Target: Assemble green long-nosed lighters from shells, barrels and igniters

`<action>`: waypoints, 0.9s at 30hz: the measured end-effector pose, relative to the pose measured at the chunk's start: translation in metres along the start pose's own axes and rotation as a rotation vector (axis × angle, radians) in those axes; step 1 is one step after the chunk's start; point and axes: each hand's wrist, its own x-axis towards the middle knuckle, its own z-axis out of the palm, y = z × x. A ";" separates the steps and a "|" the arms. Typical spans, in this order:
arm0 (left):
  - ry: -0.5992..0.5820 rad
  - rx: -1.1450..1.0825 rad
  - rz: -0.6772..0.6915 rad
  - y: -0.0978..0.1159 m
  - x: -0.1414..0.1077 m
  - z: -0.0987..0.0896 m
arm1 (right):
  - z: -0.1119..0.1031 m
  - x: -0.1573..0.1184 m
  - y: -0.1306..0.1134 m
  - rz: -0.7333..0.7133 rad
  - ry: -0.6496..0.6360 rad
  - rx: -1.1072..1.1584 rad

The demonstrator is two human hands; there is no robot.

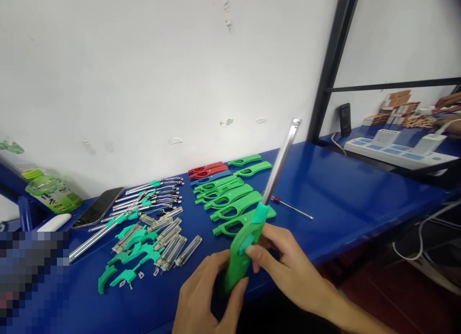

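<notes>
Over the near edge of the blue tabletop (363, 194), both hands are closed around one green handle (236, 266), held up so that its long silver rod (282, 158) leans up and to the right. The left hand (205, 295) wraps the lower end, thumb on one side and fingers on the other; the right hand (293, 269) grips higher up, its thumb at the teal trigger (245, 243), just below the teal collar (260, 213) where the rod enters. Behind the held handle, a slanting row of green handle pieces (252, 198) lies on the tabletop, with a blue handle piece (212, 177) and red handle pieces (209, 171) at its far end near the wall. Left of that row are clear tubes (189, 251) in a loose heap, curved teal parts (106, 278) partly mixed among them, and small metal bits (140, 275) near the front. Farther back on that side, silver rods with wires (133, 205) lie side by side, near a dark phone (100, 207) and a bottle with a green cap (54, 192). Right of the row lies a thin tool with a red part (295, 209), well apart from a white power strip (399, 155) beyond the dark metal frame (329, 67). At the far right edge, a co-worker's hand (448, 102) is near stacked wooden blocks (396, 103).
</notes>
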 end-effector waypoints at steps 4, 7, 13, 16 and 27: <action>-0.101 -0.115 0.045 -0.001 0.004 -0.004 | -0.001 0.002 -0.002 0.015 -0.037 -0.042; -0.159 -0.124 0.014 -0.002 0.005 -0.004 | -0.002 0.003 -0.004 -0.025 -0.080 -0.101; -0.117 -0.132 0.077 0.000 0.007 -0.008 | -0.002 -0.003 -0.008 -0.086 -0.136 -0.176; -0.087 -0.169 0.093 0.000 0.009 -0.014 | -0.006 -0.007 -0.008 -0.006 -0.112 -0.228; 0.164 0.657 0.530 0.000 0.006 -0.044 | -0.018 0.000 -0.013 -0.045 -0.268 -0.352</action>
